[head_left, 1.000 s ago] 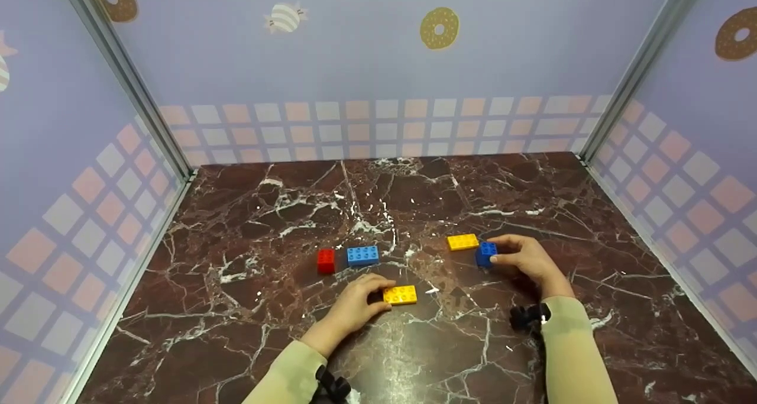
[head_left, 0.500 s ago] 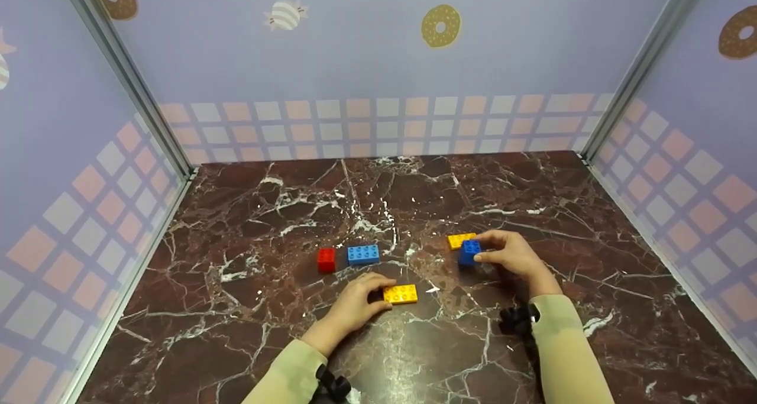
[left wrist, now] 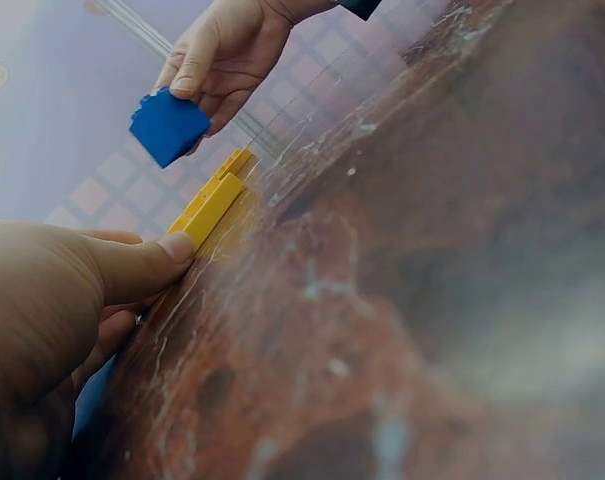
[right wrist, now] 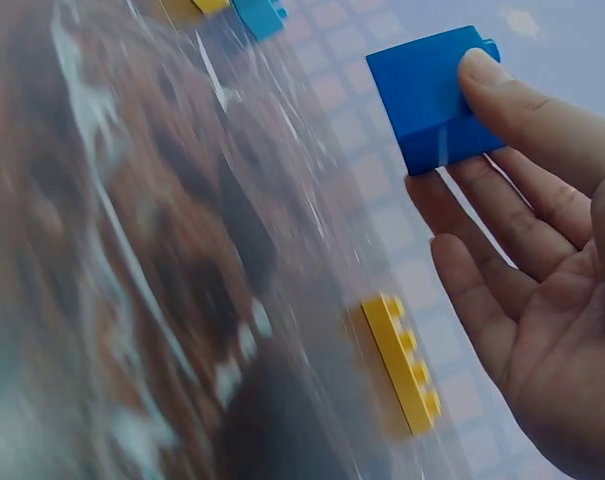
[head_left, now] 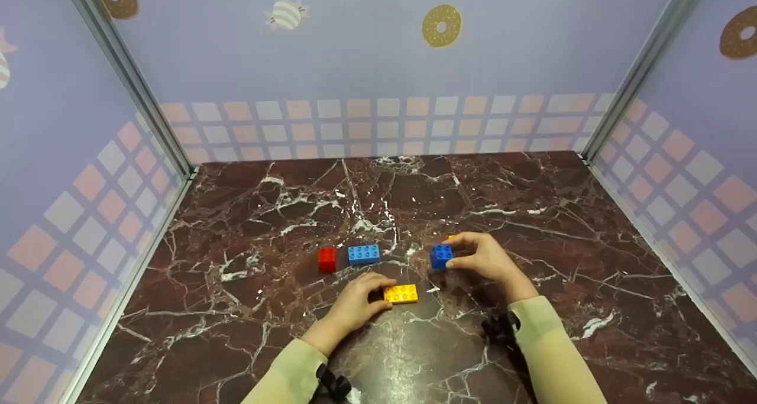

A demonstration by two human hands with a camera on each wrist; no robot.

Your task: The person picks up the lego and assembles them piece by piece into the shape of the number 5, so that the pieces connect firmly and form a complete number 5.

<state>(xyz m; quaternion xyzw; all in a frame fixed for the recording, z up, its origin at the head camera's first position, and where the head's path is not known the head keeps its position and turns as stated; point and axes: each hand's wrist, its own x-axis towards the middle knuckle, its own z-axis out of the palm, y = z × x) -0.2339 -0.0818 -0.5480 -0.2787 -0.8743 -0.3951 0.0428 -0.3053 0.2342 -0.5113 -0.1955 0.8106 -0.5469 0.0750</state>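
Observation:
My right hand (head_left: 486, 258) pinches a dark blue toy building brick (head_left: 441, 257) between thumb and fingers. In the right wrist view that blue brick (right wrist: 437, 95) hangs above the table, its studs facing away from the surface. My left hand (head_left: 355, 300) grips the left end of a flat yellow brick (head_left: 401, 294) lying on the table. Thumb and fingers sit on opposite sides of it, as the left wrist view of the yellow brick (left wrist: 214, 213) also shows. A second yellow brick (right wrist: 400, 365) lies behind my right hand, mostly hidden in the head view.
A light blue brick (head_left: 363, 254) and a red brick (head_left: 327, 259) lie side by side, slightly apart, beyond my left hand. The dark marbled table (head_left: 284, 215) is bounded by patterned walls (head_left: 378, 61) at the back and both sides.
My right hand has lifted the dark blue brick from beside the far yellow brick and carried it left, toward the left hand. The left hand and its yellow brick have stayed put.

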